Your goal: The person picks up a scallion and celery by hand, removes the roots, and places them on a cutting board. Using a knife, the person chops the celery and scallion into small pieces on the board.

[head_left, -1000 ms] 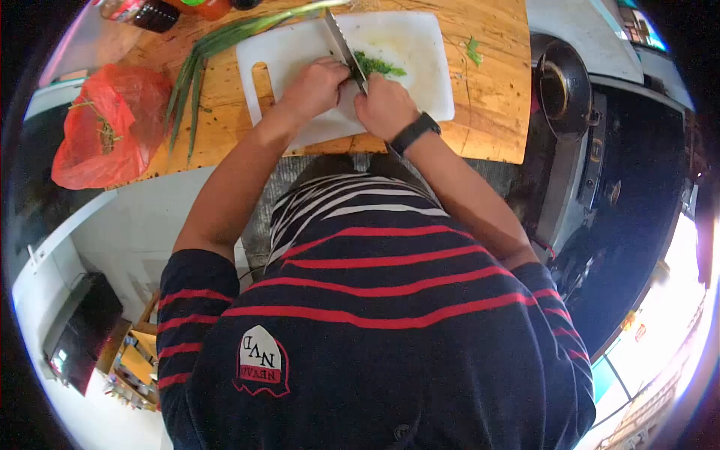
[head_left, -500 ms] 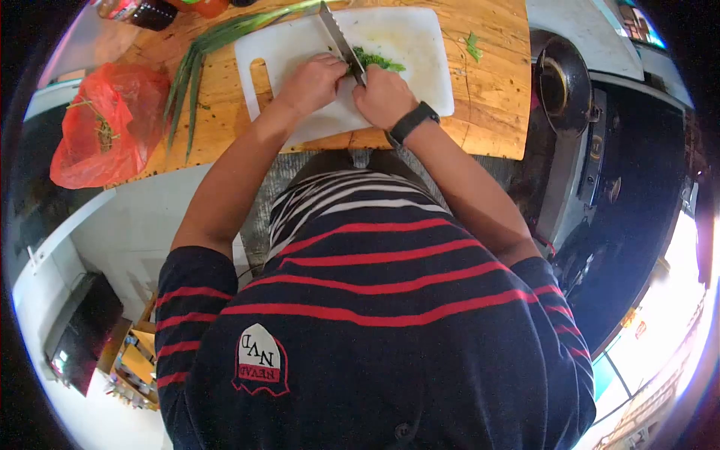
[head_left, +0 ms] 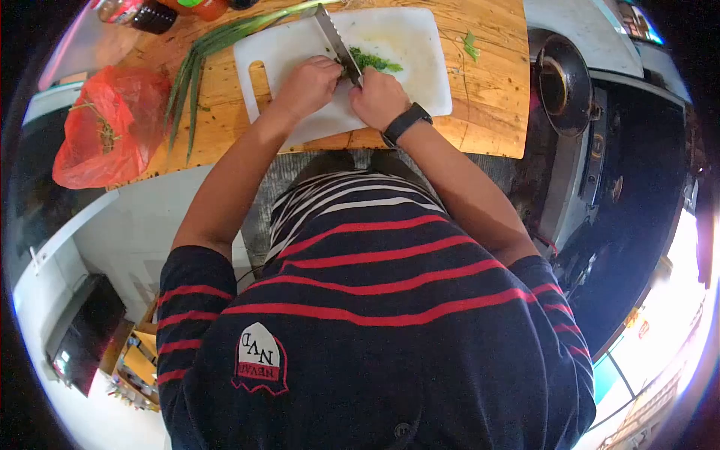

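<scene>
A white cutting board (head_left: 420, 90) lies on the wooden table, with finely chopped green herbs (head_left: 379, 63) near its middle. My right hand (head_left: 379, 99), a black watch on its wrist, grips the handle of a knife (head_left: 335, 41). The broad blade points away from me and slants left, its edge by the herbs. Close against the blade's left side, my left hand (head_left: 309, 86) has its fingers curled down on a small bunch of herbs, mostly hidden beneath them. Long spring onions (head_left: 196, 64) lie along the board's left side.
A red plastic bag (head_left: 124, 120) with stems in it sits at the left of the wooden table (head_left: 491, 90). Jars (head_left: 146, 15) stand at the back left. A loose green leaf (head_left: 470, 47) lies right of the board. Farther right is a dark wok (head_left: 564, 86).
The knife has shifted slightly left and its blade has tilted, showing more of its broad face. Both hands stay nearly in place, the right a little farther left.
</scene>
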The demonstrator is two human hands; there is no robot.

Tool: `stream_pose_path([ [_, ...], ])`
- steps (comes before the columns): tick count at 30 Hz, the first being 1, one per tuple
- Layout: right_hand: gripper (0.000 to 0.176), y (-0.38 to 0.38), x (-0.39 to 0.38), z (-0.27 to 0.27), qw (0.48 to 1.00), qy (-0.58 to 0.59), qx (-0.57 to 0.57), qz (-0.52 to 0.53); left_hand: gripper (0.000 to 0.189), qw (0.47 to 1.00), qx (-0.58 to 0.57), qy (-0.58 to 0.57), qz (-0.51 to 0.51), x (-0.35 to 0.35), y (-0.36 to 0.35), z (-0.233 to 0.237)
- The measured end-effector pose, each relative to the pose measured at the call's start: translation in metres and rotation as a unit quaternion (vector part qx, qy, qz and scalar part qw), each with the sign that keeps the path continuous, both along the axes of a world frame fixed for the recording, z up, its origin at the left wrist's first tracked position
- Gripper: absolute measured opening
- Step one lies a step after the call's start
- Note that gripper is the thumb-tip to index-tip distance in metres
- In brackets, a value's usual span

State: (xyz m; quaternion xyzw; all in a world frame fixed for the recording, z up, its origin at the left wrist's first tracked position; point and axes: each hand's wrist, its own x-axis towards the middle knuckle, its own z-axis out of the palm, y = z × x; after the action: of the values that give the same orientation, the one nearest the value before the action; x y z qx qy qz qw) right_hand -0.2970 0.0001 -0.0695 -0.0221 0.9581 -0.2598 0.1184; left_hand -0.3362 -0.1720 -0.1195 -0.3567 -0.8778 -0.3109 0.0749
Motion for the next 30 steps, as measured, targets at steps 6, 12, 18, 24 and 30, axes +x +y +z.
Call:
stream_pose_path([
  [6, 0.03, 0.017, 0.004, 0.006, 1.0, -0.004, 0.004, -0.001, 0.007, 1.0, 0.022, -0.011, 0.014, 0.003, 0.001, 0.002],
  [12, 0.029, 0.022, 0.005, 0.005, 1.0, -0.014, -0.011, -0.022, 0.015, 0.992, 0.081, -0.087, 0.04, 0.004, -0.004, 0.011],
  [18, 0.031, 0.023, 0.006, 0.006, 0.999, -0.027, -0.037, -0.025, 0.015, 0.992, 0.079, -0.066, 0.066, -0.003, -0.012, 0.022],
  [24, 0.031, 0.024, 0.005, 0.003, 0.999, -0.035, -0.029, -0.021, 0.016, 0.988, 0.061, -0.075, 0.118, -0.002, -0.013, 0.021],
  [30, 0.032, 0.024, 0.005, 0.006, 0.999, -0.026, -0.03, -0.016, 0.023, 0.992, 0.017, -0.021, 0.123, 0.006, -0.008, 0.028],
])
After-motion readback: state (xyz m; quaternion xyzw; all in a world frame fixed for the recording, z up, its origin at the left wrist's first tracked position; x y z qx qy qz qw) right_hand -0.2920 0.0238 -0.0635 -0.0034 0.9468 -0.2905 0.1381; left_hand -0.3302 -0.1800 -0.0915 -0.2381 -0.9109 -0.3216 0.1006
